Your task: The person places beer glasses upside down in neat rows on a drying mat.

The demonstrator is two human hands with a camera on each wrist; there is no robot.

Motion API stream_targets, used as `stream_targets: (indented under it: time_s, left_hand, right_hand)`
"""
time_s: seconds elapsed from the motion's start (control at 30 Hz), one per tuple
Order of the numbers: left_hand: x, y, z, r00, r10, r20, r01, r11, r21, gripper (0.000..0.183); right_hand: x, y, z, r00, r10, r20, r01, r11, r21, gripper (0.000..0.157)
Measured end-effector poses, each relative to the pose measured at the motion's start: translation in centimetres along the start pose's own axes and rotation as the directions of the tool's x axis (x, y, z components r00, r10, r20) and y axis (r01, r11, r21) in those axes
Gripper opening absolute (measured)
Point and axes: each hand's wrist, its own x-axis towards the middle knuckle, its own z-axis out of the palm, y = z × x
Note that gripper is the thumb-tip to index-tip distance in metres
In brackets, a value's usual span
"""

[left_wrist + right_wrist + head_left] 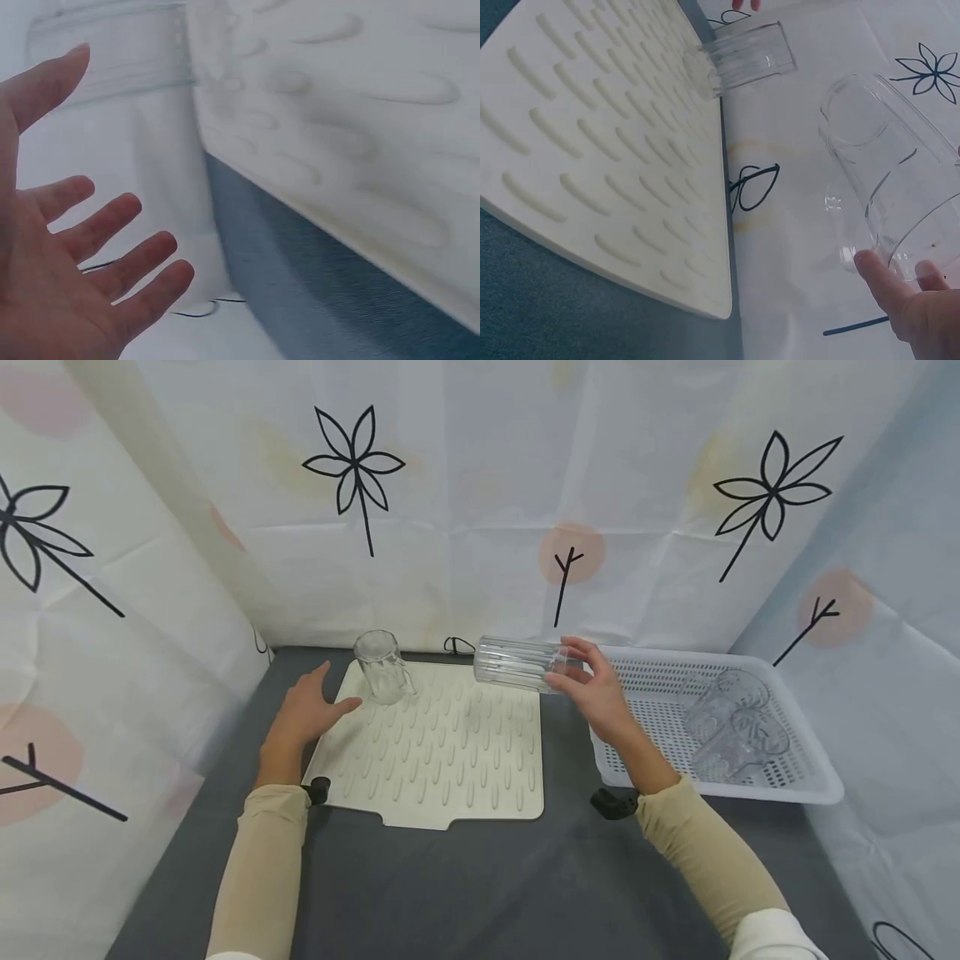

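My right hand (598,697) grips a clear glass mug (517,662) by one end, thumb below and fingers above. The held mug lies sideways in the air over the right back part of a cream ribbed drying mat (450,752). In the right wrist view the thumb and a fingertip press against that mug's wall (881,150). Another clear glass mug (381,670) stands on the mat's back left corner, its handle to the right. Just left of it hovers my left hand (309,708), empty, thumb and fingers spread apart, as the left wrist view also shows.
A white perforated plastic basket (817,777) sits on the right, with clear glass mugs (738,735) lying in its right half. The dark grey tabletop (495,893) stretches in front of the mat. Patterned curtains (480,527) enclose the back and sides.
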Motion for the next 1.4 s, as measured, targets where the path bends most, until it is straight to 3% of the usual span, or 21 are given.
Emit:
stream_targets:
  time_s: [0.23,0.37,0.5,0.67,0.8,0.97,1.13,1.2,1.4]
  left_hand:
    - [-1.3,3.5,-1.9,0.993,0.054,-0.107,-0.048,0.997,0.052,0.098]
    - [-1.8,5.4,-2.4,0.979,0.112,-0.169,-0.108,0.994,0.031,0.094]
    - [-2.2,7.4,-2.6,0.954,0.193,-0.230,-0.205,0.978,-0.031,0.085]
    - [-2.7,10.3,-2.0,0.909,0.311,-0.279,-0.343,0.936,-0.074,0.078]
    - [-2.9,12.5,-1.2,0.880,0.389,-0.272,-0.427,0.900,-0.092,0.075]
    - [-2.9,14.4,0.1,0.870,0.444,-0.213,-0.481,0.860,-0.171,0.073]
    - [-2.4,15.4,2.0,0.855,0.486,-0.181,-0.511,0.847,-0.145,0.076]
    - [-2.3,15.6,2.7,0.855,0.491,-0.169,-0.512,0.851,-0.118,0.080]
    - [-1.9,16.1,4.1,0.870,0.474,-0.134,-0.493,0.843,-0.215,0.083]
  right_hand:
    - [0.3,0.3,0.7,1.000,0.005,0.003,-0.005,1.000,0.021,0.061]
    - [0.4,0.3,1.2,1.000,-0.008,0.002,0.008,1.000,0.019,0.063]
    - [0.4,0.2,1.6,1.000,-0.023,0.000,0.023,0.999,0.029,0.064]
    - [0.3,0.0,1.7,1.000,-0.017,0.017,0.016,0.999,0.044,0.063]
    - [0.2,-0.1,1.8,0.999,-0.020,0.033,0.018,0.998,0.063,0.062]
    - [0.3,0.2,2.2,0.997,-0.067,0.042,0.064,0.996,0.065,0.063]
    - [0.1,0.2,2.5,0.996,-0.082,0.044,0.079,0.994,0.070,0.063]
    - [0.0,0.2,2.6,0.995,-0.082,0.060,0.077,0.994,0.082,0.063]
    - [0.0,0.5,2.9,0.992,-0.092,0.089,0.084,0.992,0.090,0.062]
